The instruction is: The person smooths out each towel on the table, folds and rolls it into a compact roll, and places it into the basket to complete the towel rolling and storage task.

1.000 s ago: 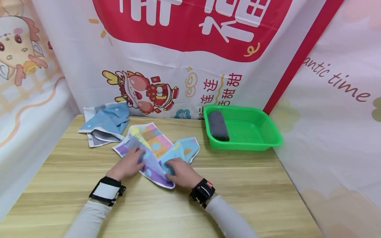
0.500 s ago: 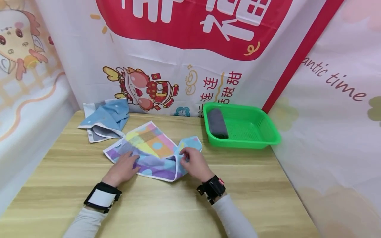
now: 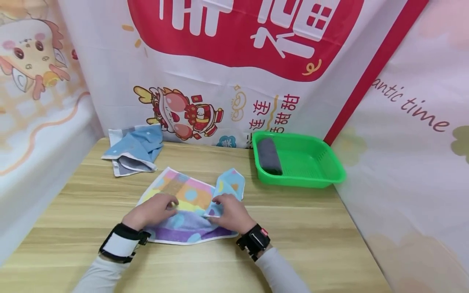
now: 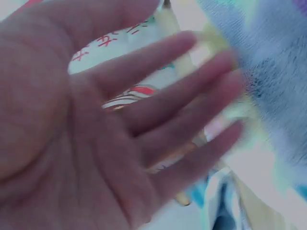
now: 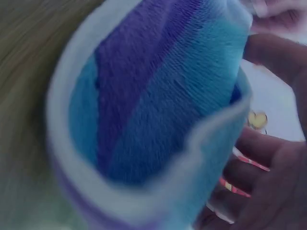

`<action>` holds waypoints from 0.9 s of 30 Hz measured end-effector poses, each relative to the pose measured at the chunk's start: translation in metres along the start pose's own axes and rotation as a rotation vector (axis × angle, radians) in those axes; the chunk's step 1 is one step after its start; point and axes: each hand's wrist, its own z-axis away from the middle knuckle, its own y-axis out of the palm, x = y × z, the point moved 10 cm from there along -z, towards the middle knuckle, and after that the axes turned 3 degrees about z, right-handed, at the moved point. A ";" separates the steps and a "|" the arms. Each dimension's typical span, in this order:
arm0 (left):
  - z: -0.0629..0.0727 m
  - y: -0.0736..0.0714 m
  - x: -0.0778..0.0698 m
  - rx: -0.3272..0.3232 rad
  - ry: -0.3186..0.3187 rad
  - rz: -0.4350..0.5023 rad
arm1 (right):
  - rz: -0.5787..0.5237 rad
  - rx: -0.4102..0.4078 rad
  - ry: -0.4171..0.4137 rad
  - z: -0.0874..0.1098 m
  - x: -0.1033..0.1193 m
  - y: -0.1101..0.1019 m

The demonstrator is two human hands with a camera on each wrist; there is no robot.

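Observation:
A small multicoloured towel [image 3: 190, 195] with a white edge lies partly spread on the wooden table, its right corner folded over to a light blue side. My left hand [image 3: 155, 209] is over the towel's left part; the left wrist view shows its fingers [image 4: 192, 105] loosely extended beside the cloth, holding nothing. My right hand [image 3: 232, 213] pinches the towel's right part. In the right wrist view a curved flap of the towel [image 5: 153, 105] stands up, with the fingers [image 5: 244, 177] partly behind it.
A crumpled blue and grey towel [image 3: 135, 148] lies at the table's back left. At the back right stands a green plastic basket [image 3: 337, 173] with a rolled dark grey towel [image 3: 269, 156] inside. Printed cloth hangings [image 3: 227, 77] line the back and sides.
The towel has turned and come nearer the front edge, its patterned middle more spread. My right hand has moved slightly down and left; the left hand lies further over the cloth.

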 end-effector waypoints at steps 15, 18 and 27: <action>-0.026 0.025 0.035 0.044 -0.084 -0.063 | -0.238 -0.191 0.126 0.015 -0.027 -0.030; -0.026 0.024 0.041 0.030 -0.090 -0.066 | -0.326 -0.316 0.172 0.030 -0.044 -0.060; -0.017 0.016 0.051 -0.030 -0.100 -0.067 | -0.389 -0.514 0.434 0.101 -0.097 -0.115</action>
